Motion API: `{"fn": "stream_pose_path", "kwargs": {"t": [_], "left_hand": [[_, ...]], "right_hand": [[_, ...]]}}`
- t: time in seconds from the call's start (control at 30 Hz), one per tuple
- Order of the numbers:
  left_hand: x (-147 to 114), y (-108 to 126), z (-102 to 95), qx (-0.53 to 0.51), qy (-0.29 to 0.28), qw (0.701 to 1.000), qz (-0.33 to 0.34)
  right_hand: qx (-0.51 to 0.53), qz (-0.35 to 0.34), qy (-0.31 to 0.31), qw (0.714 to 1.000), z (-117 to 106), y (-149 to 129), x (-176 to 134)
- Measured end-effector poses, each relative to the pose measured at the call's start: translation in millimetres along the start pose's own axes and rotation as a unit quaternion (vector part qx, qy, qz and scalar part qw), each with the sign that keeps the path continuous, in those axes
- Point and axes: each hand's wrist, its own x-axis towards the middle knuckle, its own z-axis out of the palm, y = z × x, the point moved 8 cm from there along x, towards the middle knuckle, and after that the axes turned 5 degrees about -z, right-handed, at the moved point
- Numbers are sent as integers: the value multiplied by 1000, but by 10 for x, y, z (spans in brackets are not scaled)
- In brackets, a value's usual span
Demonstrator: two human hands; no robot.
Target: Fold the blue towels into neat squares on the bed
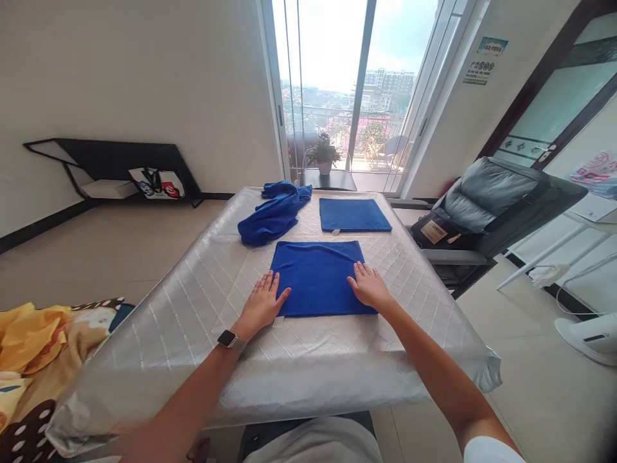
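Observation:
A blue towel (318,280) lies spread as a flat rectangle near the middle of the table, with slight wrinkles along its far part. My left hand (263,302) rests palm down on its left edge, fingers stretched out; a watch is on that wrist. On the right edge lies my right hand (369,285), also flat with fingers extended. A small white tag shows under the near left corner. Beyond it, to the right, is a second blue towel (355,214), folded flat with a white tag at its near edge. A crumpled blue towel (274,215) sits at the far left.
A silver quilted cover (202,302) drapes the table. To the right stands a grey armchair (482,206) with a black bag on it. A potted plant (324,154) is on a chair by the glass door. Yellow and brown fabric (43,347) lies at the lower left.

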Motion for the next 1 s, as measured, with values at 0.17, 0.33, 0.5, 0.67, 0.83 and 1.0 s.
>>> {"fn": "stream_pose_path", "kwargs": {"t": [0.17, 0.33, 0.5, 0.67, 0.83, 1.0], "left_hand": [[6, 13, -7, 6, -3, 1000, 4], [-28, -8, -28, 9, 1, 1000, 26], [78, 48, -148, 37, 27, 999, 17], [439, 955, -82, 45, -18, 991, 127], [916, 2200, 155, -4, -6, 974, 226], [1328, 2547, 421, -20, -27, 978, 205]], "right_hand": [[14, 2, 32, 999, -117, 93, 460], [24, 27, 46, 998, 68, 251, 656], [24, 31, 51, 998, 124, 276, 670], [28, 37, 45, 998, 126, 268, 683], [-2, 17, 47, 999, 129, 266, 649], [-12, -4, 43, 999, 121, 250, 630]]}}
